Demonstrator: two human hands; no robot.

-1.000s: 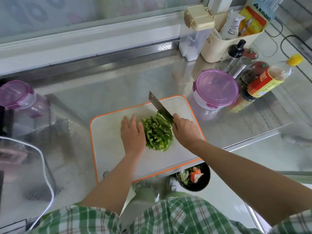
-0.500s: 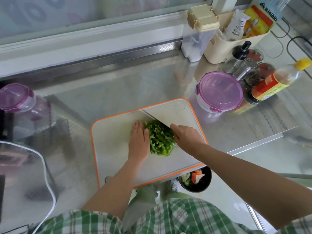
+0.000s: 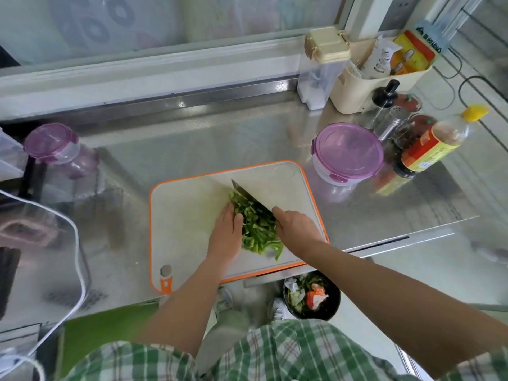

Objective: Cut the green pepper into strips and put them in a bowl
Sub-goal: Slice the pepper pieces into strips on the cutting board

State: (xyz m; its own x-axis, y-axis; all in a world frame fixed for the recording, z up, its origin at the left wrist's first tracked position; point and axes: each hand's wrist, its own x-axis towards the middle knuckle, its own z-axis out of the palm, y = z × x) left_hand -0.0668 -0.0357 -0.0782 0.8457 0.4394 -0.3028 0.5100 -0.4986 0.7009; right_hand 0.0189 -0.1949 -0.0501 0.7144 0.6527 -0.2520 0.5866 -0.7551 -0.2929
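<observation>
Under counter (image 3: 192, 138): black bowl (image 3: 334, 306) of scraps (image 3: 308, 295) | right grip (image 3: 297, 229) on knife (image 3: 247, 195) | left grip (image 3: 226, 235) flat against strips (image 3: 258, 232)

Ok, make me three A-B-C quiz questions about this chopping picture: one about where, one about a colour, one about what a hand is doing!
1. Where are the green pepper strips? A) on the cutting board, between the left hand and the right hand B) in a bowl C) on the bare counter
2. What colour is the cutting board's rim? A) blue B) orange C) purple
3. What is the right hand doing? A) lying flat B) pouring from a bottle C) gripping the knife
Answers: 1 A, the strips sit on the board between both hands. 2 B, an orange band edges the white board. 3 C, it is curled round the knife, blade beside the pile.
</observation>
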